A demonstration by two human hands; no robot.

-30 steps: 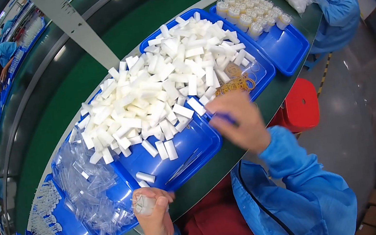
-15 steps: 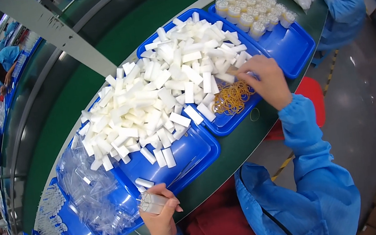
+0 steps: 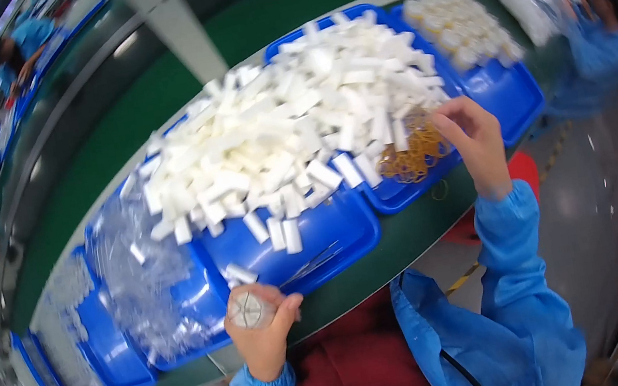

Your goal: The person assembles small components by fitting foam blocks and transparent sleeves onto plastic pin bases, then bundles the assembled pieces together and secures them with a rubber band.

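Observation:
My left hand (image 3: 262,344) is closed round a bundle of clear tubes (image 3: 249,311) with whitish contents. The bundle's round end faces up, showing segments. It is just in front of a blue tray (image 3: 317,242). My right hand (image 3: 477,140) is at the right edge of a tangle of yellow-brown rubber bands (image 3: 410,154). Its thumb and fingertips are pinched together; whatever is between them is too blurred to make out. One loose rubber band (image 3: 439,190) lies on the green table by the tray. A large heap of short white foam-like pieces (image 3: 267,131) spreads behind both hands.
Clear plastic tubes (image 3: 140,276) fill a blue tray on the left, with slim clear parts (image 3: 65,337) beyond. Finished-looking bundles (image 3: 461,27) stand in a blue tray (image 3: 507,93) at far right. A co-worker (image 3: 599,58) sits past it. A red stool (image 3: 523,167) is below the table edge.
The view has turned, shifting the scene. My right hand has drawn back a little from the rubber bands. In my left hand the bundle has tipped so its end faces up.

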